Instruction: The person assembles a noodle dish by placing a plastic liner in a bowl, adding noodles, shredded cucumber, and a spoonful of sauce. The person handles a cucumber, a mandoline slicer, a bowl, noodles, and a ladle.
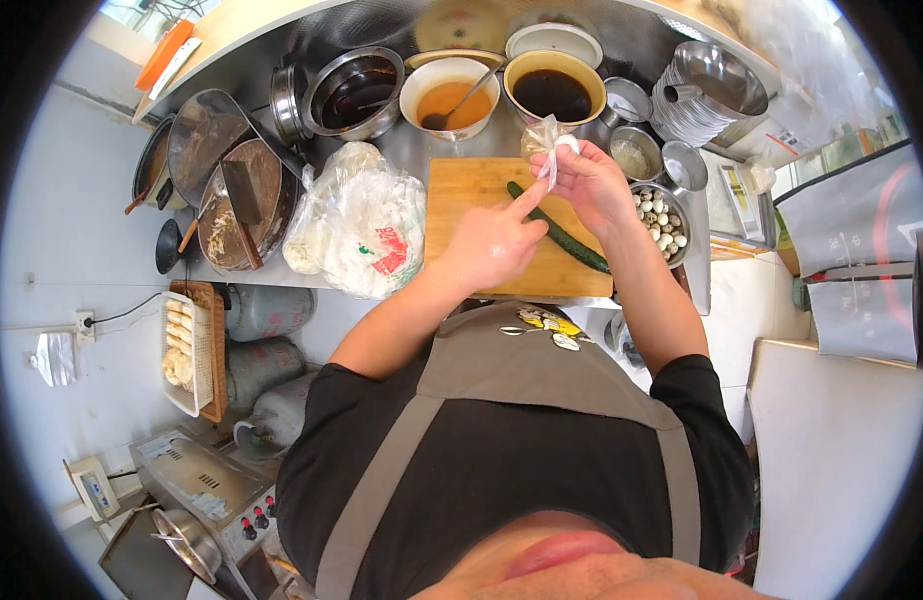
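A small clear plastic bag [538, 138] with a twisted white neck is held up above the far right of the wooden cutting board [461, 262]. My right hand [593, 190] pinches that white neck between its fingertips. From the left, my left hand [493, 243] reaches in with its index finger stretched to the lower end of the white strip. Its thumb stands apart and its other fingers are curled; their grip is partly hidden. Beneath both hands a dark green cucumber [571, 243] lies slantwise on the board. What the bag contains is hard to make out.
Behind the board stand a metal pot of dark liquid [359, 95], a bowl of orange sauce [451, 105] with a ladle, and a yellow-rimmed basin [553, 92]. Filled plastic bags [366, 225] lie left, near a cleaver [243, 195]. Quail eggs [661, 222] sit right.
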The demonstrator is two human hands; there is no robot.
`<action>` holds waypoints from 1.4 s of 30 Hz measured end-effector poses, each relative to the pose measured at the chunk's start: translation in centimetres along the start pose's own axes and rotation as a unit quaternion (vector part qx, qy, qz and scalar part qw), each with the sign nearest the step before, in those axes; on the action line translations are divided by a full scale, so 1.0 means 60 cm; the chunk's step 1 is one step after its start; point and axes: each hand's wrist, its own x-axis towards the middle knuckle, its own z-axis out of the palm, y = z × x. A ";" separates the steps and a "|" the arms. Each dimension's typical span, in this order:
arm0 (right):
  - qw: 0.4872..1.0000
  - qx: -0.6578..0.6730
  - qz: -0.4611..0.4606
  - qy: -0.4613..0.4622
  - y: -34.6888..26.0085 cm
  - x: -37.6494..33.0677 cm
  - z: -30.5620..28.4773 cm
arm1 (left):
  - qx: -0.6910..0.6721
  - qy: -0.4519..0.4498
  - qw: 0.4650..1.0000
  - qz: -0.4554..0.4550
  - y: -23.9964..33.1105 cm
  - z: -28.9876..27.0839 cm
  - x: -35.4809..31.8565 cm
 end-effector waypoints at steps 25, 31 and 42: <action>0.980 -0.047 0.087 -0.170 -0.011 -0.037 -0.016 | -0.156 0.080 0.977 0.125 -0.082 -0.040 0.065; 0.985 0.034 0.063 -0.154 -0.003 -0.040 -0.015 | -0.348 0.176 0.921 -0.023 -0.068 0.010 0.048; 0.985 -0.109 0.010 -0.137 0.000 -0.046 -0.005 | -0.623 0.111 0.756 -0.166 -0.064 0.015 0.048</action>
